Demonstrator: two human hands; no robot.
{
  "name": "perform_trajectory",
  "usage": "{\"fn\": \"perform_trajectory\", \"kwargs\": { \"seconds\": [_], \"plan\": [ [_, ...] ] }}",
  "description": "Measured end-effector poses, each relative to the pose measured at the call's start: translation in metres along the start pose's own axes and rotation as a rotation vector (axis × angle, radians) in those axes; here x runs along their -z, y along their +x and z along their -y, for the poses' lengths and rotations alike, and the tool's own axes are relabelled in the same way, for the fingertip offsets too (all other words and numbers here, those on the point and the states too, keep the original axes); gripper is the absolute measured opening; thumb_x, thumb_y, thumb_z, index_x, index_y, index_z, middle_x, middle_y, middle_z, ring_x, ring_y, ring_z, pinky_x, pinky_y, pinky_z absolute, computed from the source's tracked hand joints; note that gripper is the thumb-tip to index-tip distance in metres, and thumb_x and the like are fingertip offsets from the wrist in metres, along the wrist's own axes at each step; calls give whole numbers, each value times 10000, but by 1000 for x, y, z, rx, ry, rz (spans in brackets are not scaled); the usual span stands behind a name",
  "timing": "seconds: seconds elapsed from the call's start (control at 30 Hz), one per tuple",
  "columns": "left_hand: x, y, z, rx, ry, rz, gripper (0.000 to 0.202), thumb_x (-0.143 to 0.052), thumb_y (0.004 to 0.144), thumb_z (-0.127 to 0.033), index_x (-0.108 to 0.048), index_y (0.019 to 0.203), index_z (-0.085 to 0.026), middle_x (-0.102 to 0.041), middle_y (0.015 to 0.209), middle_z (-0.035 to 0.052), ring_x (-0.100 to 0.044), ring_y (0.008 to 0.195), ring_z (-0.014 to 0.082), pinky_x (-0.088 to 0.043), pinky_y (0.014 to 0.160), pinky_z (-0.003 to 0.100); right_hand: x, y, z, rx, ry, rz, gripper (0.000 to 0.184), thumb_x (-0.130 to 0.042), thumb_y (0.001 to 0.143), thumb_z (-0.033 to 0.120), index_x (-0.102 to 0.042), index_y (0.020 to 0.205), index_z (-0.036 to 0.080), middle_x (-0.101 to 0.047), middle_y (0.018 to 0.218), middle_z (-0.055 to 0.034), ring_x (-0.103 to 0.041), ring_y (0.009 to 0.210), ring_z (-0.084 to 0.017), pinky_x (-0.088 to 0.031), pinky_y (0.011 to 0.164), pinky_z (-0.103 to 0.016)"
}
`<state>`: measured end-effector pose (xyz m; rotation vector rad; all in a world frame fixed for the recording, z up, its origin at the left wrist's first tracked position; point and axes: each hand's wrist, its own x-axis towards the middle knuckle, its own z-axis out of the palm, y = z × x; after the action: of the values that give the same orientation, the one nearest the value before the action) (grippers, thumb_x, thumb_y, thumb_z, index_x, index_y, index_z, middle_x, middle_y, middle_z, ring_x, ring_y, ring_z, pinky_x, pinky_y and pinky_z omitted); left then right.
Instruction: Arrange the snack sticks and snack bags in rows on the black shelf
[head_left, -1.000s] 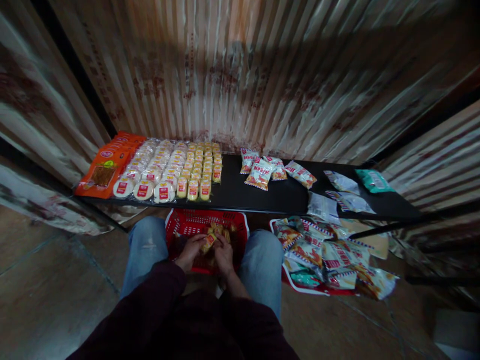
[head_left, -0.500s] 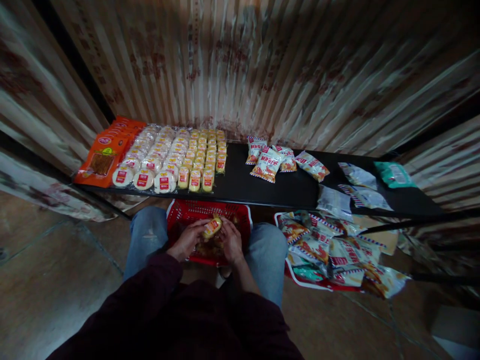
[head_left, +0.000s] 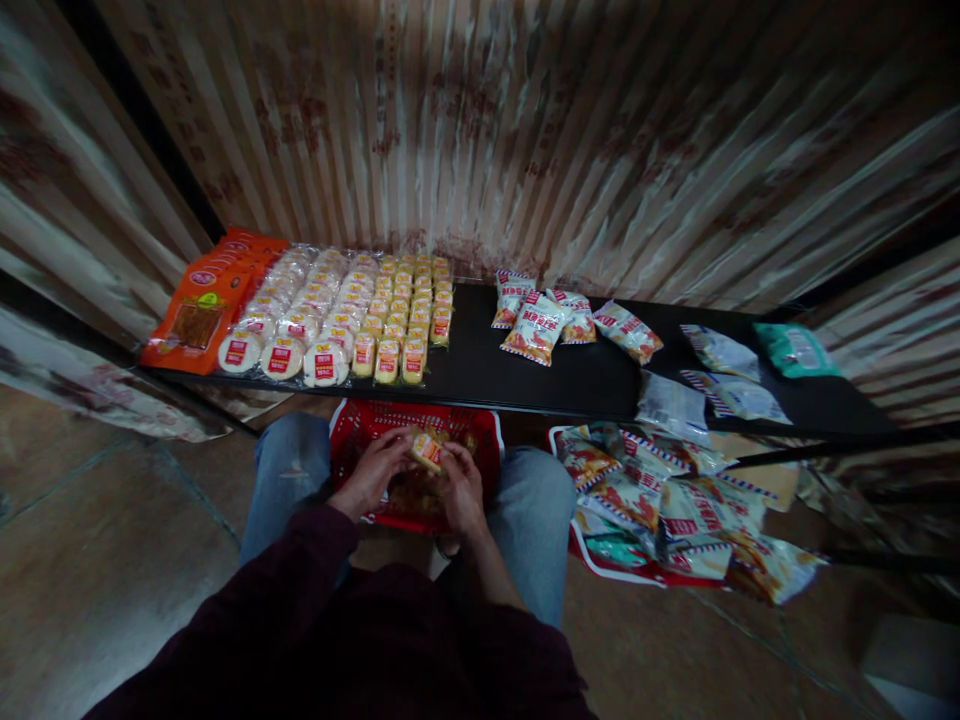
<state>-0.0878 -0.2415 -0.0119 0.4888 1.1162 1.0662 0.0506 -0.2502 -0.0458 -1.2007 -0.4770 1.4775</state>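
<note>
Between my knees, a small yellow wrapped cake [head_left: 427,452] with a red and white label is held by both hands. My left hand [head_left: 377,470] grips its left end, fingers closed on the wrapper. At its right end, my right hand [head_left: 463,487] pinches it with thumb and fingers. Just below is a red basket [head_left: 491,425] with more wrapped pieces, partly hidden by my hands. On the black shelf [head_left: 480,370] stand rows of matching yellow cakes [head_left: 388,358], beside rows of round white wrapped cakes [head_left: 282,357].
Orange snack packets [head_left: 196,315] lie at the shelf's left end. White snack bags [head_left: 538,328] and a green packet [head_left: 795,350] lie on its right half. A second red basket [head_left: 611,572], heaped with bags, stands right of my knee. Pleated curtains [head_left: 480,130] hang behind.
The cake has turned in my hands, from its right end tilted up to its right end tilted down. Both hands stay over the basket, and the view has shifted slightly.
</note>
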Motion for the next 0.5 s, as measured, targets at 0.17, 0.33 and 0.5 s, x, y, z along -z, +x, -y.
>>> {"fn": "perform_trajectory", "kwargs": {
  "seconds": [0.17,0.33,0.5],
  "plan": [
    [-12,-6,-6,-87,76,14,478,-756,612,-395,-639,1007,-152,-670,979,70,-607,824,163,-470,719,275,-1,-9,10,39,48,25,323,-768,600,380,-571,792,211,-634,808,26,-599,701,-126,-506,596,-230],
    [-27,-5,-13,-162,148,-82,394,-711,641,-389,-660,953,-154,-687,958,57,-602,805,158,-452,678,241,-4,-16,17,35,83,88,280,-754,625,357,-559,764,211,-613,726,43,-563,618,-96,-431,503,-172],
    [-38,-2,-14,-153,138,-124,335,-689,647,-371,-648,891,-145,-694,912,59,-610,796,167,-460,722,264,-6,-18,23,11,134,126,298,-733,641,426,-558,749,210,-630,757,33,-587,657,-114,-492,589,-225]
  ]
}}
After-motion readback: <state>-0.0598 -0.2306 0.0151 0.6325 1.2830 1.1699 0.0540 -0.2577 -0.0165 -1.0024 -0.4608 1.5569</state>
